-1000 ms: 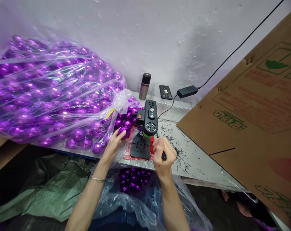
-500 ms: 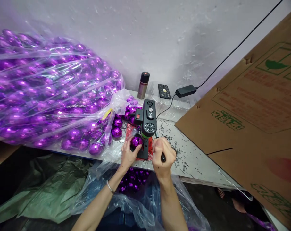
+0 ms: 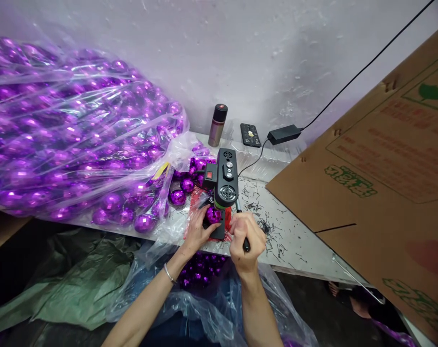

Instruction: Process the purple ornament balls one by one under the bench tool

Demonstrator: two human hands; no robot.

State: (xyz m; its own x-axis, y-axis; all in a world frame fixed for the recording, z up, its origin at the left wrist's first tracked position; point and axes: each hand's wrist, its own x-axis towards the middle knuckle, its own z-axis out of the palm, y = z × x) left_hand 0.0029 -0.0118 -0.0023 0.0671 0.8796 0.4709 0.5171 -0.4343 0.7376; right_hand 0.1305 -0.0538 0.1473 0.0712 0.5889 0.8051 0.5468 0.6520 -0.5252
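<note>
Has a clear plastic sheet [image 3: 200, 308] spread over the lap, nearest of all, with shiny purple faceted balls [image 3: 200, 275] gathered between the forearms. Clenches the right hand [image 3: 248, 238] around a black-gripped metal lever [image 3: 246, 245], close to the desk's front edge. Grasps one shiny purple faceted ball [image 3: 213, 215] between thumb and fingers of the left hand [image 3: 195, 231], over a black flat plate [image 3: 217, 233] and right below the green-ringed head of a black upright device [image 3: 227, 173]. Seems to be at the placing and steadying of the ball; cannot tell if touching the head. Calls, by judgement, for a centred ball and fingertips clear of the head before any pull on the lever. Shows a red sheet [image 3: 227, 221] under the plate, and short black bits [image 3: 273, 236] scattered right of the right hand on the pale desk [image 3: 294, 260]. Lies loose just beyond the left hand: more purple balls [image 3: 177, 197]. Bulges farther left: a big clear bag [image 3: 77, 144] of the same. Stands beyond both hands: a dark-capped bottle [image 3: 217, 126], near a black phone [image 3: 250, 135].
</note>
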